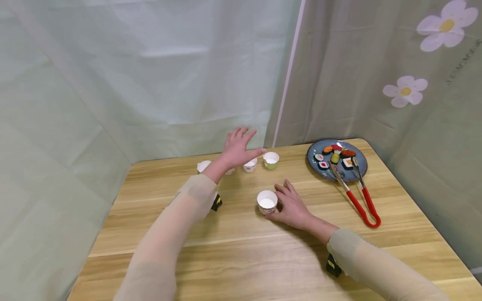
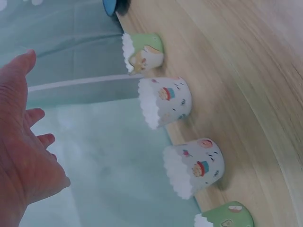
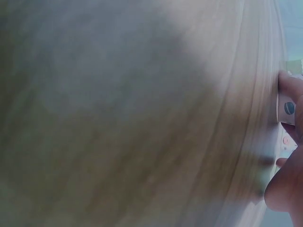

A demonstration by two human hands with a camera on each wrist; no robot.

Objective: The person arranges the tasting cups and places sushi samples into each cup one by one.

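Note:
My right hand grips a white patterned paper baking cup by its right side, thumb at the front and fingers behind, near the table's middle. Only a sliver of this cup shows in the right wrist view. Farther back, my left hand hovers with fingers spread and nothing in it. Below it runs a row of several baking cups, with a green one at the right end and a white one beside it. The left wrist view shows another white cup and a second green cup.
A blue plate with several sushi pieces stands at the back right of the wooden table. Red-handled tongs lean with their tips on it. Curtains hang close behind the table.

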